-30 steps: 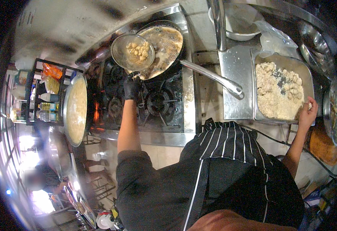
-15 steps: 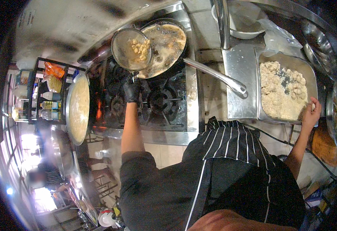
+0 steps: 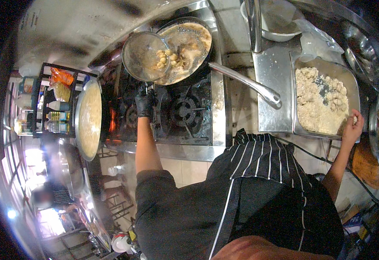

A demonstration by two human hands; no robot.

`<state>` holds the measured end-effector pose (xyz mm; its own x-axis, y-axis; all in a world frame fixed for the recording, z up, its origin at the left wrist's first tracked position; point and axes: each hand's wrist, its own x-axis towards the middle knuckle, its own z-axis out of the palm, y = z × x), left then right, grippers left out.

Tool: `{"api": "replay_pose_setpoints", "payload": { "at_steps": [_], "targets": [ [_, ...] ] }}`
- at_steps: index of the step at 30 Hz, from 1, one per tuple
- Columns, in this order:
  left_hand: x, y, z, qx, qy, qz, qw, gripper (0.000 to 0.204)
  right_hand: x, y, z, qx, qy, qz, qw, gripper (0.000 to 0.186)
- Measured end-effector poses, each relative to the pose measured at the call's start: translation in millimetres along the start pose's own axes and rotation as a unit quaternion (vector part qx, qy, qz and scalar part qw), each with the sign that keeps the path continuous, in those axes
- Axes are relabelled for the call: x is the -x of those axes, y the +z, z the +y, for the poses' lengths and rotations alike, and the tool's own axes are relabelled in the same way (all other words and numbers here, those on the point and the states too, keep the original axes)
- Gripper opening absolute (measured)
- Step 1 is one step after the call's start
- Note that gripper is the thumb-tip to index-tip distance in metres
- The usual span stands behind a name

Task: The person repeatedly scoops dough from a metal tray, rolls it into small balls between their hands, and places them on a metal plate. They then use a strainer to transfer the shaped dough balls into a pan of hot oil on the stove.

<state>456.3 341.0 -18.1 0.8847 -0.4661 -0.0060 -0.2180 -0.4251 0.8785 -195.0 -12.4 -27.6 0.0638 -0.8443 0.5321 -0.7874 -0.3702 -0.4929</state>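
My left hand (image 3: pixel 145 104), in a black glove, grips the handle of a round mesh strainer (image 3: pixel 136 58) over the stove. Golden fried pieces (image 3: pixel 163 58) lie at the strainer's right side, which overlaps the frying pan's rim. Foamy brown oil (image 3: pixel 196 37) bubbles in the frying pan (image 3: pixel 210 52), with some pieces in it. My bare right hand (image 3: pixel 352 126) is at the near right corner of a metal tray (image 3: pixel 355 89) of pale, crumbly coating (image 3: pixel 313 108). Its fingers are closed on a small pale piece; what kind is too small to tell.
The pan's long metal handle (image 3: pixel 252 86) juts right across the stove's edge. Left of the burners (image 3: pixel 185 108) stands a wide pan of pale liquid (image 3: pixel 90 121). A white bowl (image 3: pixel 280 34) and a plastic bag (image 3: pixel 321 43) sit behind the tray. A flame glows at the left burner.
The strainer has tipped towards the pan, and some pieces have slid from it to the pan's side. My right hand stays at the tray's corner.
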Motion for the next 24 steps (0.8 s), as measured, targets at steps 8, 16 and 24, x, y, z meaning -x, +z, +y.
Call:
{"api": "replay_pose_setpoints", "payload": {
  "at_steps": [8,16,24],
  "targets": [
    [10,-5,6,0.027,-0.010,-0.012,1.000,0.020,0,3,0,-0.017,-0.010,0.001,1.000,0.022],
    [6,-5,-3,0.073,-0.028,-0.035,0.996,0.036,0,2,4,-0.020,-0.014,-0.004,1.000,0.020],
    [5,-2,-3,0.052,0.016,-0.015,0.998,0.025,-1,2,6,-0.005,-0.027,0.001,1.000,0.021]
  ]
}}
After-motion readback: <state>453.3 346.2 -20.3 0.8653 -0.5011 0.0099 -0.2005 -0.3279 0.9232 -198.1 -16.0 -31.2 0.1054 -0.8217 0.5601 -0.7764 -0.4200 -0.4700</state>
